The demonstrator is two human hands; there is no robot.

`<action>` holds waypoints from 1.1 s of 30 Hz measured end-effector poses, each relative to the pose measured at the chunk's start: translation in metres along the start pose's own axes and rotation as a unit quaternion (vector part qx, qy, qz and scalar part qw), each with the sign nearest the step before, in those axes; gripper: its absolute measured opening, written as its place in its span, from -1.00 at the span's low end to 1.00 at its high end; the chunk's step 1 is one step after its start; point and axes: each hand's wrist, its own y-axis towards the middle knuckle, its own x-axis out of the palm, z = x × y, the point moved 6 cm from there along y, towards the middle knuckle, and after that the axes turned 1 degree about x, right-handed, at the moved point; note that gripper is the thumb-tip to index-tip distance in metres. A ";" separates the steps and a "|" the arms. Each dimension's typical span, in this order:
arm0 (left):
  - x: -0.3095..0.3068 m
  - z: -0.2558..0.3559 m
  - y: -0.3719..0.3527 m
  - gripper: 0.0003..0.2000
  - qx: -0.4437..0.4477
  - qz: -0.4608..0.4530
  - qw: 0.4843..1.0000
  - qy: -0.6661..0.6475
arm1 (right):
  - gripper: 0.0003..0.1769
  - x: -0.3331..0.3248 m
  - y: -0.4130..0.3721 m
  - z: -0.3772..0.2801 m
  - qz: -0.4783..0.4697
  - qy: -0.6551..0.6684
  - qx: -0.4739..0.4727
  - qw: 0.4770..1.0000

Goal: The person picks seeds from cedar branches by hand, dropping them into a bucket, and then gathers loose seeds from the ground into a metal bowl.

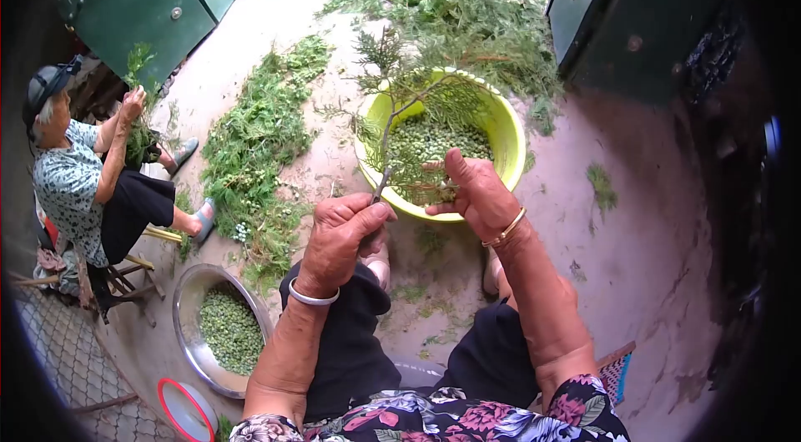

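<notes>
My left hand (pixel 344 235) is closed around the bare stem of a conifer branch (pixel 389 129). The branch rises away from me, with flat green sprays at its far end, over a yellow-green basin (pixel 511 141). Small round green cones (pixel 438 146) lie inside the basin, with some sprays above them. My right hand (pixel 482 191) hangs over the basin's near right rim, thumb raised and fingers apart. Its palm side is partly hidden, and it does not touch the branch stem.
A metal bowl (pixel 185 321) of green cones stands at left, near a red-rimmed container (pixel 179 400). Cut greenery (pixel 259 133) lies along the floor, with a larger heap (pixel 450 0) behind the basin. Another person (pixel 79 183) sits at left holding a sprig (pixel 138 66). Green doors (pixel 138 4) flank the opening.
</notes>
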 end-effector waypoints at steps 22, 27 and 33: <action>0.062 -0.024 0.005 -0.84 0.175 -0.005 0.932 0.318 | -0.69 -0.016 -0.016 -0.003 0.181 0.105 -0.087 0.974; 0.015 -0.023 0.017 -0.78 0.025 0.147 0.989 0.002 | -0.67 -0.019 -0.020 -0.015 0.155 0.098 -0.107 0.977; 0.022 -0.014 0.027 -0.67 0.010 -0.003 0.998 0.061 | -0.65 -0.011 -0.026 -0.026 0.068 -0.021 -0.116 0.991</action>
